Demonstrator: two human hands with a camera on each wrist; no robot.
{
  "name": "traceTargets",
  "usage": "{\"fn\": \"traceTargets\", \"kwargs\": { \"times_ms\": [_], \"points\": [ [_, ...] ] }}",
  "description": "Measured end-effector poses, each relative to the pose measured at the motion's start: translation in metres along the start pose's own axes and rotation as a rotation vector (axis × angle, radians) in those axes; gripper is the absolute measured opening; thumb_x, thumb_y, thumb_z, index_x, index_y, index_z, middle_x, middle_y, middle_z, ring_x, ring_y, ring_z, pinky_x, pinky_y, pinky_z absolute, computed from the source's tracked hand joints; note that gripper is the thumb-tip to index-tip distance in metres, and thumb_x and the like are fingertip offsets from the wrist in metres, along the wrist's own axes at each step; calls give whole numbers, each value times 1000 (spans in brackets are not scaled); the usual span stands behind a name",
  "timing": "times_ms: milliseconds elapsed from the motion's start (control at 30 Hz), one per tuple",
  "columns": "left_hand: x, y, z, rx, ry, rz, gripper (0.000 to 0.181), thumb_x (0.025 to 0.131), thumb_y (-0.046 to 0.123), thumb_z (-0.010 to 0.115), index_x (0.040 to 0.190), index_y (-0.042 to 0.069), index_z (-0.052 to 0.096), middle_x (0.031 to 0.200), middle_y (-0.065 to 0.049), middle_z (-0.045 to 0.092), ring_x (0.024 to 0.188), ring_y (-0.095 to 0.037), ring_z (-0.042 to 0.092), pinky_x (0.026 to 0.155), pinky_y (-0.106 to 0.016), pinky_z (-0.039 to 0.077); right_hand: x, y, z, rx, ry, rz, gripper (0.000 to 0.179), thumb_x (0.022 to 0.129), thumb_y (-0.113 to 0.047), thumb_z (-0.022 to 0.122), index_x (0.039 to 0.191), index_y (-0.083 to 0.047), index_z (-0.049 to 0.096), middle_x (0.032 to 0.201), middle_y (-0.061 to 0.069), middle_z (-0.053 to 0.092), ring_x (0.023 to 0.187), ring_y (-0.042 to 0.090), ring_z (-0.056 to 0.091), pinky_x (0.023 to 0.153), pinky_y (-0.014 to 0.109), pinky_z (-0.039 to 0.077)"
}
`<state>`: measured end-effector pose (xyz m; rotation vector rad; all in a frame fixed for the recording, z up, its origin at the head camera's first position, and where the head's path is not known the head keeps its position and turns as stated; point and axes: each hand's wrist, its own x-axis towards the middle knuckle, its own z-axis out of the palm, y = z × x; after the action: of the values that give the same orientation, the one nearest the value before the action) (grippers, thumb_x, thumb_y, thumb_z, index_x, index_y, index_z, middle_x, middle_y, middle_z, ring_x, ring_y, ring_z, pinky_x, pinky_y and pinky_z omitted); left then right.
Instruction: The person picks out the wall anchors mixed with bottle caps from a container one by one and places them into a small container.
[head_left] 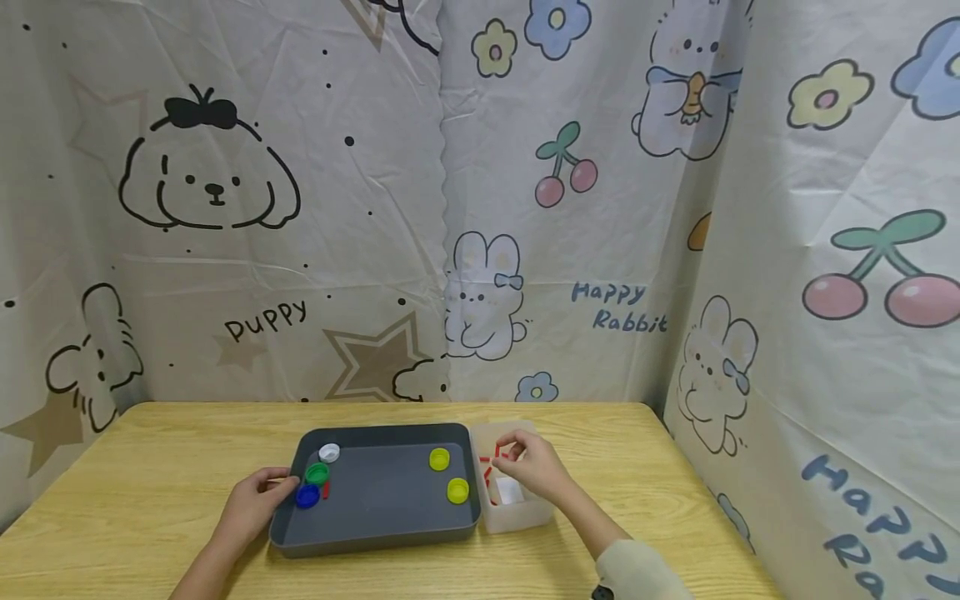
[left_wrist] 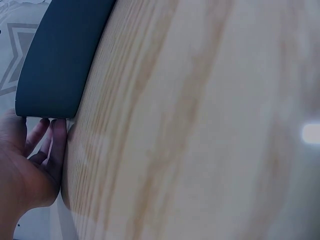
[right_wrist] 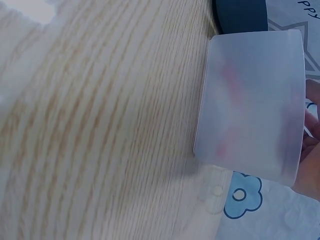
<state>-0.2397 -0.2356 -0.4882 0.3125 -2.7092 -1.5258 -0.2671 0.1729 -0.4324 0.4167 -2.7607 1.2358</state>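
Observation:
My left hand (head_left: 258, 500) grips the left rim of a dark grey tray (head_left: 375, 542), thumb over the edge and fingers against the outer wall. In the tray's left part lie a white cap (head_left: 329, 452), a green cap (head_left: 317, 474), a blue cap (head_left: 307, 497) and a short red stick (head_left: 326, 490). Two yellow caps, one at the back (head_left: 439, 459) and one nearer (head_left: 457, 491), lie at its right. Over a translucent box (head_left: 517, 521), my right hand (head_left: 536, 467) reaches toward several red sticks (head_left: 487, 473). Its thumb and index fingertips stand apart; box walls hide them in the right wrist view.
The box stands against the tray's right side and also holds a white square piece (head_left: 510, 490). Both containers rest on a wood-grain table (head_left: 615, 467). A printed curtain (head_left: 375, 250) hangs behind the table and along its right side.

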Motion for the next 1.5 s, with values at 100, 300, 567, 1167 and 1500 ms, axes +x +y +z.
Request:
{"fn": "traceTargets", "kwargs": {
  "times_ms": [100,300,567,1167,1500],
  "points": [
    [1,-1,0,0,0,1,56,90,36,57,124,-8,51,110,-26,60,97,-29,58,69,-25,45,0,0,-1,-7,0,0,25,79,-15,72,100,-5,64,71,2,55,62,11,48,54,21,38],
    [1,-2,-1,0,4,10,54,90,34,58,123,-8,52,107,-24,61,91,-23,59,69,-24,44,1,0,-2,-12,9,1,25,79,-16,73,100,-5,64,70,1,54,61,11,48,53,21,38],
    [1,-1,0,1,2,9,55,90,36,58,123,-8,52,107,-24,61,94,-26,58,68,-24,44,2,1,-4,-28,18,12,28,80,-15,71,103,-2,64,70,1,56,60,10,48,52,20,37],
    [2,0,-1,0,-9,-5,56,90,36,57,124,-7,51,107,-23,61,95,-27,57,68,-25,44,4,-1,-5,-24,16,-2,24,81,-16,70,101,-3,65,72,1,55,62,11,48,53,21,38],
    [1,-1,0,16,-3,1,56,89,37,58,123,-8,52,107,-24,61,95,-27,58,68,-25,43,8,-10,3,-31,-5,-27,25,82,-19,69,101,-3,65,73,1,56,63,9,48,52,21,40]
  ]
}}
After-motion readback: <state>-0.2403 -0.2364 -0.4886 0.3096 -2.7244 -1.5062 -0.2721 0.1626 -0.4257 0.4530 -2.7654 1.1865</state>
